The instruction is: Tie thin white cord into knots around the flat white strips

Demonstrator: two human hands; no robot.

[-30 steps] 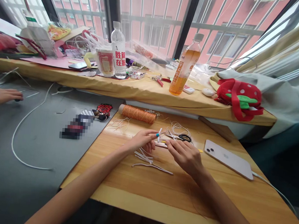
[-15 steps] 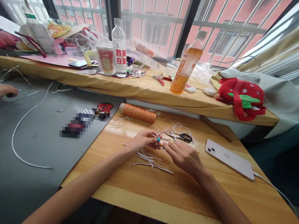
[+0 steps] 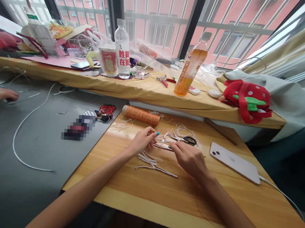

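Two hands at work over the wooden tabletop (image 3: 163, 193). Left hand (image 3: 142, 141) has its fingers pinched narrow on a short white cord piece (image 3: 164, 136) and thin strands; right hand (image 3: 189, 158) is curled, fingertips down on the same strands just beside the left (whether it actually grips anything, cannot tell). The cord piece sits between the two hands, near the middle of the tabletop.

Counts nearby: one loose bundle of white cord strips (image 3: 152, 162) lying flat below the hands, roughly five or six strips (they overlap, exact count unclear). One pair of scissors (image 3: 185, 140) with black handles just behind the right hand. One spool of orange thread (image 3: 141, 115) lying on its side at the far edge. One white phone (image 3: 234, 162) face down to the right, one cable (image 3: 282, 194) leading off it.

On the yellow shelf (image 3: 148, 91) behind: two bottles, one clear water bottle (image 3: 122, 50) and one orange drink bottle (image 3: 191, 65), both upright and well apart. One strawberry bag (image 3: 246, 99) at the right end.

One more hand, another person's hand (image 3: 1, 94), rests at far left on the grey surface (image 3: 22, 175), with one long white cord (image 3: 22, 133) curving across it.
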